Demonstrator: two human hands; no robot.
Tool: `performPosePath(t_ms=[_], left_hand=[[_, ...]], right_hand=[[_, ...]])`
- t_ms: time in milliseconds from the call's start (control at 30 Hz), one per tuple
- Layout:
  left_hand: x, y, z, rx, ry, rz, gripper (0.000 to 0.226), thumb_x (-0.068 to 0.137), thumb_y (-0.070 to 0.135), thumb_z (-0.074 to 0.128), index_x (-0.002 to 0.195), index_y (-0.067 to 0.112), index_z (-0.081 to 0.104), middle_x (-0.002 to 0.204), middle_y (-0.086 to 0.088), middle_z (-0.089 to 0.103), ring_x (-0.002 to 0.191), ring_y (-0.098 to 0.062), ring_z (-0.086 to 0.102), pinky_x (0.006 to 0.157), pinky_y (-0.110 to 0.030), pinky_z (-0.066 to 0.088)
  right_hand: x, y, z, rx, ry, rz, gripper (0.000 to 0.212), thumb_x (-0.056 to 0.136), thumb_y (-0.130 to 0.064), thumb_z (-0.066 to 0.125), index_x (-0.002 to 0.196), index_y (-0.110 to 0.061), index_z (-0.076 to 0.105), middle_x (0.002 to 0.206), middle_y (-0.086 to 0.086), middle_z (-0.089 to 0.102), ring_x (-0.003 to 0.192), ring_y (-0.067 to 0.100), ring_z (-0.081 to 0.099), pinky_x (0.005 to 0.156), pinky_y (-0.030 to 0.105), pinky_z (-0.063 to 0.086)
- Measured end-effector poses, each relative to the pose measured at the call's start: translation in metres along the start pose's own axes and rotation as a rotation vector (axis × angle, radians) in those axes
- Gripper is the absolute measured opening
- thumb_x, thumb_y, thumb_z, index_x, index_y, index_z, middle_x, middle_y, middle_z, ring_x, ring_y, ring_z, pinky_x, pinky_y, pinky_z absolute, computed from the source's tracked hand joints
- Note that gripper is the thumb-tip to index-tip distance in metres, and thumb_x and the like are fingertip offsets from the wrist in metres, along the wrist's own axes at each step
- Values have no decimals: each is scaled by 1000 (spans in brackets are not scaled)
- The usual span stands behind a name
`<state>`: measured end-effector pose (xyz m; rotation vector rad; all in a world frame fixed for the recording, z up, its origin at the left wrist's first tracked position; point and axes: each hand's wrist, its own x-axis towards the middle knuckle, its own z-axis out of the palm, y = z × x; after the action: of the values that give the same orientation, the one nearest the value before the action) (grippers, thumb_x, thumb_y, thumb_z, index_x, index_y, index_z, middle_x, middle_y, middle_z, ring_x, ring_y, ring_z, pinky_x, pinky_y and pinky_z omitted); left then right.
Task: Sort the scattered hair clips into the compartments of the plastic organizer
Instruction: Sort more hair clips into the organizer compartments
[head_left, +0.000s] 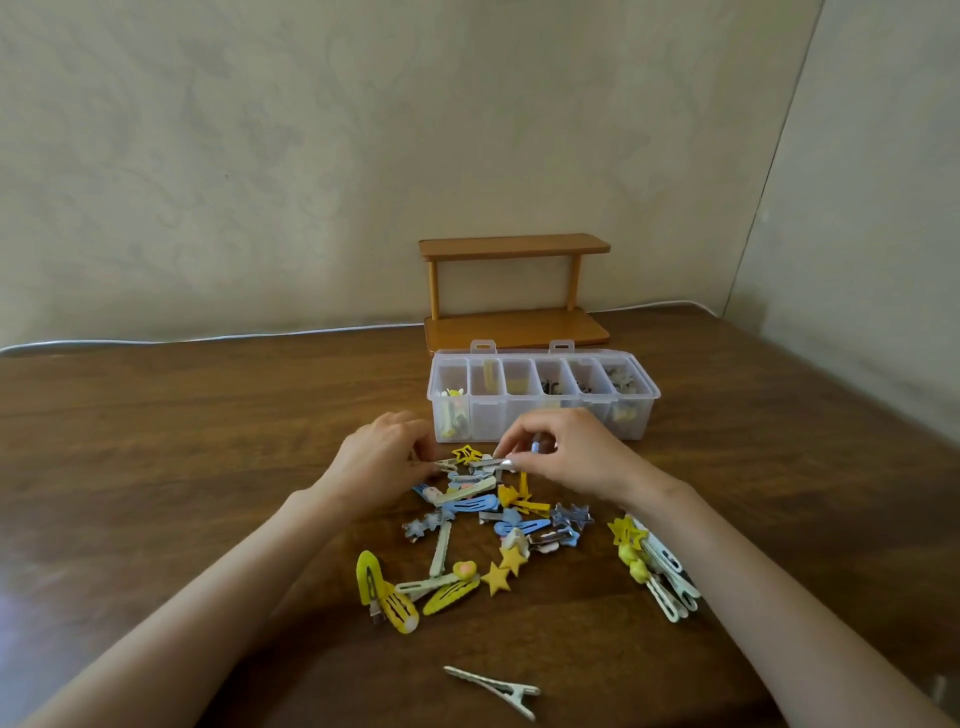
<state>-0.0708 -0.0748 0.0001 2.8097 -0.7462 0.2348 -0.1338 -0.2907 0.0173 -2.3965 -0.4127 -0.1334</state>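
Pinched off heap (498, 519): pale clip (448, 465), left hand (382, 457); silver clip (491, 462), right hand (569, 457); organizer (647, 397) just beyond, likely shortening transfers.

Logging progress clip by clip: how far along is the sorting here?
Done: several compartments of the plastic organizer already hold clips. In hand: the left hand pinches a pale clip, the right hand a silver clip. Left: the main pile, a side cluster, one lone metal clip.
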Motion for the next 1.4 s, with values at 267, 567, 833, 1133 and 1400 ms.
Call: performPosePath(t_ms=[267, 567, 833, 1133, 1400], left_hand=[[-5, -4, -4, -258, 234, 57, 17, 81, 24, 68, 90, 21, 54, 84, 8, 59, 77, -10, 54, 65, -25, 48], [12, 3, -32, -441, 408, 69, 24, 81, 15, 68, 104, 15, 63, 76, 10, 59, 65, -1, 58, 63, -11, 47], [62, 11, -39, -523, 495, 12, 21, 86, 13, 62, 107, 14, 62, 85, 0, 65, 79, -14, 62, 77, -28, 53], [69, -2, -18, -396, 475, -97, 16, 89, 25, 57, 98, 15, 66, 101, -2, 65, 98, -20, 53, 81, -35, 46], [54, 17, -42, -506, 373, 85, 7, 87, 19, 61, 92, 14, 63, 87, 2, 65, 82, -13, 59, 73, -24, 48]], right_hand=[[14, -6, 15, -184, -148, -13, 14, 80, -33, 72, 93, -29, 69, 90, -10, 62, 85, 6, 56, 79, 32, 49], [2, 4, 17, -150, -66, -34, 10, 80, -32, 72, 81, -29, 63, 87, -14, 61, 70, -10, 50, 61, 12, 35], [1, 3, 13, -124, -89, -7, 8, 82, -33, 70, 85, -28, 65, 86, -15, 61, 71, -16, 49, 60, 11, 35], [1, 2, 13, -35, -75, 11, 12, 82, -32, 70, 89, -22, 66, 84, -14, 62, 68, -14, 51, 58, 11, 39], [0, 2, 8, 161, 116, 46, 7, 82, -21, 72, 84, -17, 67, 78, -8, 64, 66, -5, 55, 60, 12, 44]])
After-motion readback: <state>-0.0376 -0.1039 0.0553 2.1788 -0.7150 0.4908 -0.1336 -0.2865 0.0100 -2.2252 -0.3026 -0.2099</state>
